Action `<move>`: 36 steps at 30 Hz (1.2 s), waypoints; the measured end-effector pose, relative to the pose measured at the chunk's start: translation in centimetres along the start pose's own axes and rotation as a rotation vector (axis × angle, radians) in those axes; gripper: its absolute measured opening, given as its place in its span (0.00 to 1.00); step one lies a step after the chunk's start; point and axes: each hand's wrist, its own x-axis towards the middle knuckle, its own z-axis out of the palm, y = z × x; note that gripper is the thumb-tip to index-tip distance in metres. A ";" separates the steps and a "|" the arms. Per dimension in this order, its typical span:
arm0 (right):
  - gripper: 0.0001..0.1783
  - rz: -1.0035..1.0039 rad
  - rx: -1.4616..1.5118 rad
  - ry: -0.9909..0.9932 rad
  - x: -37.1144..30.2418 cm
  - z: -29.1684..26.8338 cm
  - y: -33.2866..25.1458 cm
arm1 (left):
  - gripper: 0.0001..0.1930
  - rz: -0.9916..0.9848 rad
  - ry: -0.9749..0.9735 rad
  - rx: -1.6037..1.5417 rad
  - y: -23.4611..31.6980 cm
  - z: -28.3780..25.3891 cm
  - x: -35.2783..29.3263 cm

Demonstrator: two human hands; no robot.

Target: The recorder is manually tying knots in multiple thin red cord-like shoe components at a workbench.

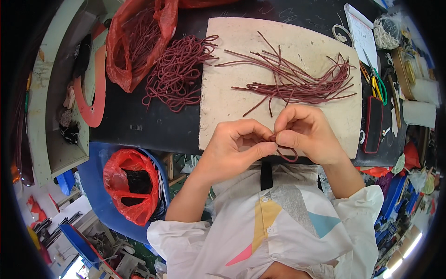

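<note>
Both hands meet over the near edge of a cream board (pixel 223 111), pinching one dark red cord (pixel 290 157). My left hand (pixel 239 146) grips it between thumb and fingertips. Just beside it, my right hand (pixel 306 135) has its thumb and fingers closed on the same cord. A loop of the cord hangs below the right fingers; the part between the fingertips is mostly hidden. Beyond my hands, a bundle of loose dark red cords (pixel 302 90) lies across the board. Left of the board sits a heap of looped, knotted cords (pixel 174 69).
A red plastic bag (pixel 118 56) with more cords stands at the far left. Scissors with green handles (pixel 382 88) and a dark red-edged case (pixel 373 125) lie on the right. Below left, a blue chair (pixel 97 186) holds another red bag (pixel 111 174).
</note>
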 end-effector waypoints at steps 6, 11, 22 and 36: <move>0.05 -0.579 -0.743 0.132 -0.1 1.0 0.7 | 0.06 0.034 0.184 -0.002 0.3 0.4 0.2; 0.06 -0.107 -0.215 0.123 -0.4 0.6 -0.3 | 0.07 0.260 0.264 0.321 0.2 0.6 0.3; 0.07 -0.508 -1.147 0.122 -1.2 0.1 -0.2 | 0.10 0.149 0.336 0.358 0.9 0.8 0.7; 0.07 -0.607 -0.984 0.311 -0.4 -1.0 0.7 | 0.05 0.172 0.378 0.122 0.1 0.9 0.6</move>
